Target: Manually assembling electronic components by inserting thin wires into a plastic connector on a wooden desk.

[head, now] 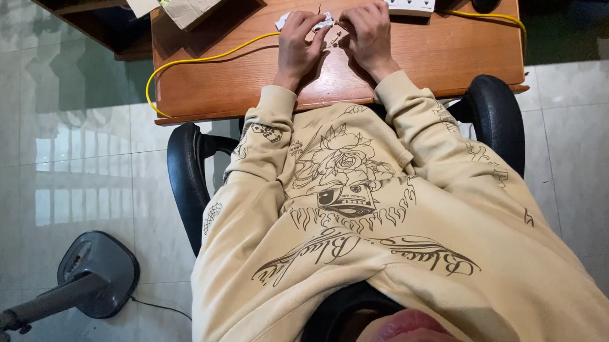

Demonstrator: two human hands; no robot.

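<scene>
Both my hands rest on a wooden table (423,57) at the top of the view. My left hand (299,39) and my right hand (367,31) are close together, fingers pinched on a small white part with thin wires (325,22) between them. A few tiny metal bits (336,38) lie on the wood under my fingers. What exactly each hand grips is partly hidden by the fingers. My beige printed sweatshirt sleeves reach down from the table.
A yellow cable (200,58) runs across the table and loops off its left edge. A white power strip (409,1) and a cardboard box (192,2) sit at the far side. Black chair armrests (183,180) flank me. A fan base (98,272) stands on the tiled floor.
</scene>
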